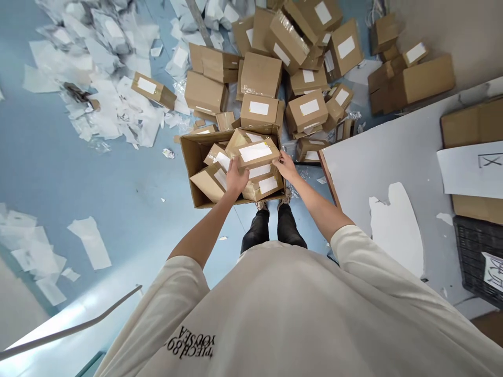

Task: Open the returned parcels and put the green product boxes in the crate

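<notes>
Between my two hands is a small brown cardboard box with a white label on its top. My left hand grips its left end with the fingers closed, and my right hand grips the right end. Below it stands a large open carton, holding several more labelled boxes. One of these, a tilted box, leans at the carton's left side. The undersides of my fingers are hidden.
A pile of labelled cardboard boxes lies beyond the carton. Paper scraps cover the floor at the upper left. To my right is a white table with a black crate. A metal rail runs at lower left.
</notes>
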Demonstrator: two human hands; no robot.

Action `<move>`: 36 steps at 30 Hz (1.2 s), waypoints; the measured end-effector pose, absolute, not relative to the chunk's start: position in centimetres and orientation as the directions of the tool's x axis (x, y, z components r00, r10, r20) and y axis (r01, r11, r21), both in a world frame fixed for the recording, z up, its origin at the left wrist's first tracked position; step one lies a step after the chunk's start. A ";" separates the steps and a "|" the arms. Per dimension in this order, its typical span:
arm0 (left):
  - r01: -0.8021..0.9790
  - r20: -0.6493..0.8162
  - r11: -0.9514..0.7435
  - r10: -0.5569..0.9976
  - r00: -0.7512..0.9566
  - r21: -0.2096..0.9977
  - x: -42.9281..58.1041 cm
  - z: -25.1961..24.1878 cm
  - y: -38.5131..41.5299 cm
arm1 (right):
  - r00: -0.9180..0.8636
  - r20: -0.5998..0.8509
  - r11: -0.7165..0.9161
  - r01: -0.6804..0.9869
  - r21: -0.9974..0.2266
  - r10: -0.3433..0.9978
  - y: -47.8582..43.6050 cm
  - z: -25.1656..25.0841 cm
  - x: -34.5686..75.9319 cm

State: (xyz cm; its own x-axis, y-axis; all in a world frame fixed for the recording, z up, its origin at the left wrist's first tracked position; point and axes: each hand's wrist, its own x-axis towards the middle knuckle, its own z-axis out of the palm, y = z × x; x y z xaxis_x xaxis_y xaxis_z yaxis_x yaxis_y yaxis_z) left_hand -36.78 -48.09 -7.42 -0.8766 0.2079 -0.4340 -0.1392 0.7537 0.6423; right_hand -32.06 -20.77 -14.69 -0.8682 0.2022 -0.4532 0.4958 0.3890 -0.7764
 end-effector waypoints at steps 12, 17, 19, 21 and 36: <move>0.191 -0.154 0.637 0.445 -0.882 0.746 -41.4 3.5 -41.8 | -0.813 -0.247 0.276 0.439 -0.855 0.527 -16.3 -0.1 -28.8; 0.332 -0.083 0.522 0.621 -0.780 0.786 -39.6 6.1 -33.5 | -0.659 -0.162 0.199 0.438 -0.877 0.734 -11.3 4.4 -22.2; 0.369 -0.068 0.466 0.689 -0.722 0.804 -38.1 6.8 -29.6 | -0.621 -0.142 0.185 0.431 -0.883 0.771 -9.0 5.8 -18.4; 0.407 -0.063 0.418 0.757 -0.651 0.812 -36.0 7.3 -25.5 | -0.584 -0.138 0.165 0.434 -0.886 0.800 -6.9 6.8 -14.2; 0.500 -0.177 0.240 0.969 -0.172 0.832 -14.0 6.2 -4.0 | -0.201 -0.214 -0.085 0.511 -0.856 0.956 4.3 6.8 14.0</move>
State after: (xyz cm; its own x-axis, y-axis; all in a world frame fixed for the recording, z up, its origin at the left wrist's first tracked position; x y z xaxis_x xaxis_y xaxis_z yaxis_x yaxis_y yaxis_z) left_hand -13.97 -4.01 6.20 -0.1722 0.9691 -0.1766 0.4997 0.2404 0.8321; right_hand 13.99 4.33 6.80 -0.2006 0.9559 -0.2144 0.5107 -0.0847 -0.8556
